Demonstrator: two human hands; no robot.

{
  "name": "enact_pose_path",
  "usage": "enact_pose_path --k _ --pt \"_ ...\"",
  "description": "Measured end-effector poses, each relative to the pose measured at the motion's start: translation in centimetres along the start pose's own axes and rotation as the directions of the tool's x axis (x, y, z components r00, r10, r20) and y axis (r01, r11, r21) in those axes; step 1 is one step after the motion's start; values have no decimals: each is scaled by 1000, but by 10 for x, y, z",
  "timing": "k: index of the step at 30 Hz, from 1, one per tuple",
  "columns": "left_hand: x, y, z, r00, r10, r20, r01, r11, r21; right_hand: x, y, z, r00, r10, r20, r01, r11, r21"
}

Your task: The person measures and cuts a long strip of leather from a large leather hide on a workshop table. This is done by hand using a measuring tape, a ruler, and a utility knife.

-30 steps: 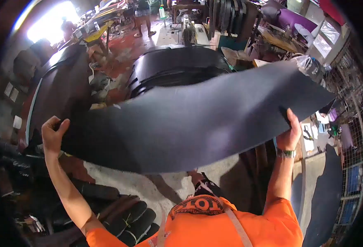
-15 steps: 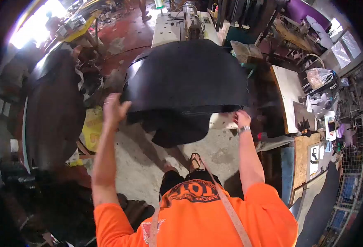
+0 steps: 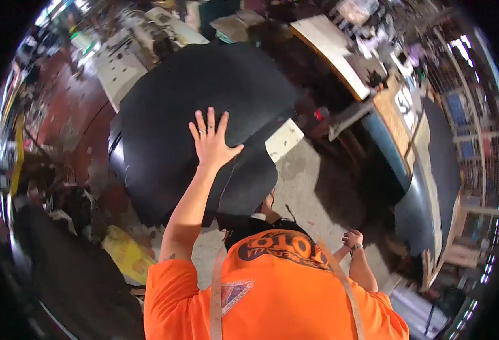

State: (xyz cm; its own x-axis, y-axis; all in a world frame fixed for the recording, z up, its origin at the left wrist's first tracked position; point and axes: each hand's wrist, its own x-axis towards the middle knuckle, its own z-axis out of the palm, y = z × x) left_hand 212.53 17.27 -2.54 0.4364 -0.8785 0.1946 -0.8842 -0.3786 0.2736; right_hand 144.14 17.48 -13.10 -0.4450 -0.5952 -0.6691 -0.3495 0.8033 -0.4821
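A large black sheet (image 3: 215,73), smooth like leather or vinyl, drapes over a white table whose corner (image 3: 284,140) shows at its right. My left hand (image 3: 211,141) presses flat on the sheet with fingers spread, rings on two of them. Under its wrist, a seam or thin line runs down the sheet towards my body. My right hand (image 3: 352,239) is down by my right side, away from the sheet. Its fingers are curled and nothing shows in them. A tape measure (image 3: 216,300) hangs round my neck over an orange shirt.
A white sewing machine table (image 3: 119,71) sticks out past the sheet at the upper left. To the right are a white-topped bench (image 3: 331,51) and another black sheet (image 3: 439,158). A yellow bag (image 3: 126,255) lies at left beside a dark draped pile (image 3: 74,277).
My view has swung to the right. My left hand has come down flat onto the sheet. My right hand has left the sheet's near edge and dropped back to my side.
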Motion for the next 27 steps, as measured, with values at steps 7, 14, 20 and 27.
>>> enact_pose_path --k 7,14,20,27 --pt "10 2 -6 996 -78 53 77 997 23 -102 183 18 958 121 258 -136 990 42" --pt "-8 69 -33 983 164 -79 -162 986 30 -99 269 92 955 -46 292 166 900 -403" --pt "-86 233 14 939 268 214 -98 807 -582 -63 237 6 924 192 331 -238 965 106" --pt "-218 550 41 391 853 345 -225 452 -864 83 331 -136 977 178 -122 -178 984 14"
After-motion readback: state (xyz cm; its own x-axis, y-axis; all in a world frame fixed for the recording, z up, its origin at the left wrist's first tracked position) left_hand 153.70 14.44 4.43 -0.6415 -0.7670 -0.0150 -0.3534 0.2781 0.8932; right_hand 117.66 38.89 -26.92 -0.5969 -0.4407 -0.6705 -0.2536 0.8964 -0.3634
